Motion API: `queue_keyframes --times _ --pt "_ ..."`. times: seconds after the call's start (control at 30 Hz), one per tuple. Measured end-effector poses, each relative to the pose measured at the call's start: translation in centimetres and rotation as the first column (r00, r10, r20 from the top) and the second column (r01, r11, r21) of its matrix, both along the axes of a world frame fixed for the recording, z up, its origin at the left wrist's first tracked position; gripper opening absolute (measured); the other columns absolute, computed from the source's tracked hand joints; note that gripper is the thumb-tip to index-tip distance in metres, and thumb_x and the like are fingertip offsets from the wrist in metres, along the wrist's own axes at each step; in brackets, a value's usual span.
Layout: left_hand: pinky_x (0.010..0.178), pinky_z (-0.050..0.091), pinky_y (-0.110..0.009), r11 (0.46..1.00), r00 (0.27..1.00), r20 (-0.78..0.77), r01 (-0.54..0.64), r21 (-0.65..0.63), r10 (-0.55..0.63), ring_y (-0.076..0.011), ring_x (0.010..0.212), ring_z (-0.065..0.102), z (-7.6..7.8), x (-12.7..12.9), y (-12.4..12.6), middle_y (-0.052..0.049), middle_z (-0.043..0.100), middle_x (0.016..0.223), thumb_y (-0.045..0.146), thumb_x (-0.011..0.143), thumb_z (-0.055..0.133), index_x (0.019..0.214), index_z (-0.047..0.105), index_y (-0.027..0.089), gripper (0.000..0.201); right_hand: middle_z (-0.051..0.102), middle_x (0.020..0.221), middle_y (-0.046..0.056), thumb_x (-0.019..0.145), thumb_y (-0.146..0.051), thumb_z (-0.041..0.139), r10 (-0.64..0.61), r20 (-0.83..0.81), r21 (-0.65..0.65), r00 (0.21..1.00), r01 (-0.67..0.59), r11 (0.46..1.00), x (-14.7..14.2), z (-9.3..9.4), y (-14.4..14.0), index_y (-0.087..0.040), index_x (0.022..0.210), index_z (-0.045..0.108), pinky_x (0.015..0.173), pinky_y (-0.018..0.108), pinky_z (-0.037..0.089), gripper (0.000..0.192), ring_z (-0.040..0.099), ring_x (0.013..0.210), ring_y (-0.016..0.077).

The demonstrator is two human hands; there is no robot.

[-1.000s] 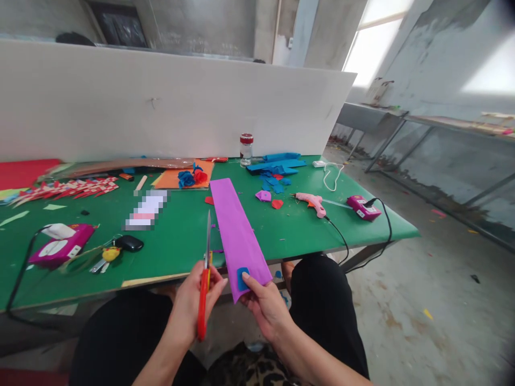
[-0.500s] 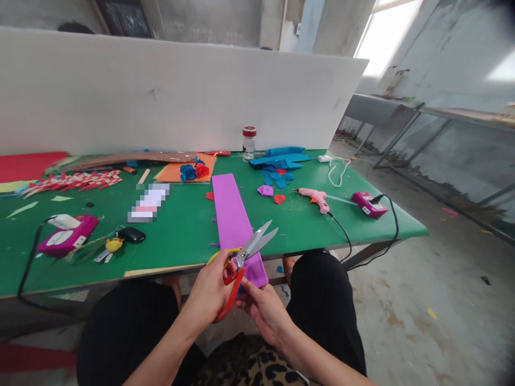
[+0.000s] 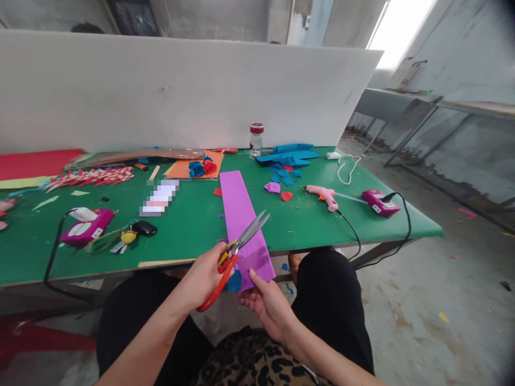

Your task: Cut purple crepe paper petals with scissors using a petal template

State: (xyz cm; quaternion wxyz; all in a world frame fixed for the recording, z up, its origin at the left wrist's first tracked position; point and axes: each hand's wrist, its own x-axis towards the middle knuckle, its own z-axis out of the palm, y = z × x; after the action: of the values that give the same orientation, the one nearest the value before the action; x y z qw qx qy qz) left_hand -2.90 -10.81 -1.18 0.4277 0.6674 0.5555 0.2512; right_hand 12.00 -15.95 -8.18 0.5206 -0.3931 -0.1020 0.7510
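Note:
A long strip of purple paper [image 3: 240, 214] lies over the front edge of the green table [image 3: 181, 225], its near end hanging toward my lap. My right hand [image 3: 269, 304] pinches that near end together with a small blue paper piece [image 3: 234, 280]. My left hand [image 3: 205, 279] grips red-handled scissors [image 3: 233, 252]; the blades lie across the purple strip, slightly parted, pointing up and to the right.
On the table: a pink glue gun [image 3: 324, 195] with its black cord, a magenta box [image 3: 380, 202], blue paper scraps [image 3: 287, 158], a small jar [image 3: 256, 139], paper roses on orange paper [image 3: 201, 167], keys [image 3: 123, 241]. A white board [image 3: 181, 91] stands behind.
The scissors swung from upright beside the strip to lying across its near end. The view has shifted slightly to the left.

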Motion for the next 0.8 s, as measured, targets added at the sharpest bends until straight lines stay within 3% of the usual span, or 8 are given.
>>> queue_keyframes --times 0.17,0.33,0.43,0.53,0.6,0.8 --pt "0.055 0.038 -0.022 1.0 0.998 0.058 0.0 0.012 -0.001 -0.0134 0.056 0.05 -0.1 1.4 0.0 0.005 0.055 0.063 0.024 0.065 0.067 0.074 0.051 0.022 0.019 0.073 0.08 0.004 0.06 -0.043 0.086 -0.032 -0.008 0.08 0.999 0.032 0.996 0.0 0.2 0.1 -0.017 0.092 0.069 0.061 0.027 0.05 0.045 0.063 0.063 0.0154" --pt "0.059 0.04 -0.025 0.995 0.996 0.02 -0.088 0.056 0.087 -0.0162 0.06 0.054 0.0 2.1 0.1 0.004 0.057 0.065 0.022 0.063 0.066 0.076 0.053 0.022 0.017 0.071 0.075 0.005 0.062 -0.054 0.081 -0.033 0.019 0.038 0.999 0.032 0.999 0.6 0.3 0.3 -0.016 0.085 0.068 0.059 0.028 0.051 0.047 0.062 0.063 0.0169" --pt "0.06 0.041 -0.026 0.996 0.997 0.023 -0.073 0.056 0.072 -0.016 0.061 0.053 -0.2 1.7 0.3 0.004 0.057 0.067 0.027 0.066 0.065 0.077 0.051 0.022 0.019 0.07 0.074 0.003 0.07 -0.055 0.075 -0.094 0.171 0.141 0.981 0.07 0.988 1.3 -0.3 0.2 -0.017 0.089 0.068 0.058 0.027 0.049 0.043 0.059 0.06 0.0153" --pt "0.059 0.041 -0.026 0.998 0.999 0.027 -0.037 0.047 0.036 -0.0149 0.06 0.051 -0.8 1.2 0.8 0.004 0.054 0.068 0.029 0.07 0.062 0.079 0.048 0.022 0.018 0.063 0.065 0.0 0.077 -0.053 0.07 -0.208 0.422 0.339 0.883 0.059 0.939 2.1 -0.6 0.2 -0.016 0.08 0.068 0.056 0.025 0.046 0.037 0.053 0.057 0.0131" --pt "0.06 0.041 -0.026 0.998 0.999 0.033 -0.009 0.056 0.007 -0.0145 0.061 0.05 -1.3 1.1 1.2 0.005 0.054 0.068 0.03 0.071 0.062 0.081 0.048 0.022 0.019 0.06 0.063 -0.001 0.08 -0.053 0.067 -0.235 0.483 0.402 0.843 0.025 0.915 2.7 -0.6 0.3 -0.016 0.076 0.067 0.055 0.024 0.045 0.037 0.052 0.057 0.013" --pt "0.061 0.043 -0.026 0.995 0.997 0.051 0.062 0.078 -0.066 -0.0127 0.062 0.051 -1.5 1.4 1.6 0.005 0.055 0.071 0.028 0.072 0.062 0.083 0.048 0.021 0.019 0.066 0.062 0.001 0.066 -0.054 0.078 -0.112 0.337 0.207 0.935 0.043 0.977 4.0 -0.3 0.7 -0.015 0.075 0.067 0.053 0.024 0.05 0.042 0.058 0.052 0.0126"
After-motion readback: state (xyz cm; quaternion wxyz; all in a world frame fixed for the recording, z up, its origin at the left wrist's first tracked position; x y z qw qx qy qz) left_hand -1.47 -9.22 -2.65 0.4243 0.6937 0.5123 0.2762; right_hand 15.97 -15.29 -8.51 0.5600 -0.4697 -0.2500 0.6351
